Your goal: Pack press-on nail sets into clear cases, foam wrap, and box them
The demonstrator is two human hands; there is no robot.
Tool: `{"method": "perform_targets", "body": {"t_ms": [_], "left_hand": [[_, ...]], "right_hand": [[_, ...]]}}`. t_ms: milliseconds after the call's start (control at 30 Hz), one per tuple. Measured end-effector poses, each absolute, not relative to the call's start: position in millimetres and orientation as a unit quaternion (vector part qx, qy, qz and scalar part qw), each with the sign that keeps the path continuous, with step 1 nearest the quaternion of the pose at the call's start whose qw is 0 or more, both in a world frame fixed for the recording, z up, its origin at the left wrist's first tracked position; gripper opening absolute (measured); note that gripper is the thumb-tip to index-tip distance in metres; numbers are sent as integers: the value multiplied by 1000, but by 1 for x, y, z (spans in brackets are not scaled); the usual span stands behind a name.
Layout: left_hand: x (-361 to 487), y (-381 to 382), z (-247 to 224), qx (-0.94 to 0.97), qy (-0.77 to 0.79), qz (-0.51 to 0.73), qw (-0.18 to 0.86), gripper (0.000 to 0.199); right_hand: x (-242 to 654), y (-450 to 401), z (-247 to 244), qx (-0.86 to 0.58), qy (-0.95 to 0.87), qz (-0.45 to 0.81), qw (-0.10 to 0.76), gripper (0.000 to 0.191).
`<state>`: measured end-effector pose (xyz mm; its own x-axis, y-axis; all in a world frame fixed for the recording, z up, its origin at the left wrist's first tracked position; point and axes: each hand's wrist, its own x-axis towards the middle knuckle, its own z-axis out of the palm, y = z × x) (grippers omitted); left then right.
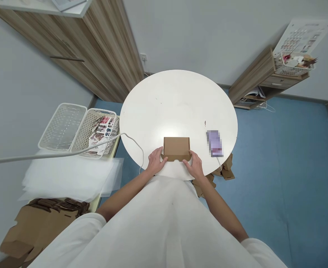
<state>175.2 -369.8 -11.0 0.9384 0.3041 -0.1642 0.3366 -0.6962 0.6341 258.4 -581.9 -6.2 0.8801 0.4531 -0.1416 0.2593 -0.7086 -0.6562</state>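
A small brown cardboard box lies near the front edge of the round white table. Its front flap sticks out toward me, with a notch in the middle. My left hand grips the box's left front corner, thumb on the flap and fingers along the side. At the right front corner, my right hand holds it in the same way, thumb on the flap. Whether anything is inside the box cannot be seen.
A blurred purple phone-like object with a cable lies on the right of the table. Flattened cardboard lies below it. At left are white baskets, translucent sheets, stacked cardboard blanks and a white cable.
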Motion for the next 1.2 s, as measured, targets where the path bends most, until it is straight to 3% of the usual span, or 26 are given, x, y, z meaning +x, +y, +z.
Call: {"method": "perform_targets", "body": {"t_ms": [167, 300, 400, 533, 700, 900, 1200], "left_hand": [[174, -371, -7, 874, 163, -30, 456, 66], [187, -364, 9, 860, 182, -14, 477, 72], [203, -354, 21, 859, 191, -20, 475, 63], [228, -340, 31, 865, 175, -72, 465, 56], [253, -330, 37, 880, 159, -86, 440, 43], [259, -331, 40, 923, 163, -49, 345, 31], [255, -332, 41, 916, 167, 3, 364, 26]], "right_hand": [[260, -581, -4, -879, -179, 176, 405, 64], [270, -581, 7, -846, -155, 172, 480, 67], [285, -579, 21, -834, -136, 196, 498, 61], [311, -570, 42, -864, -120, 203, 444, 49], [343, -553, 58, -904, -120, 209, 354, 58], [358, -542, 62, -922, -100, 220, 302, 53], [355, -545, 58, -905, -80, 236, 344, 57]]}}
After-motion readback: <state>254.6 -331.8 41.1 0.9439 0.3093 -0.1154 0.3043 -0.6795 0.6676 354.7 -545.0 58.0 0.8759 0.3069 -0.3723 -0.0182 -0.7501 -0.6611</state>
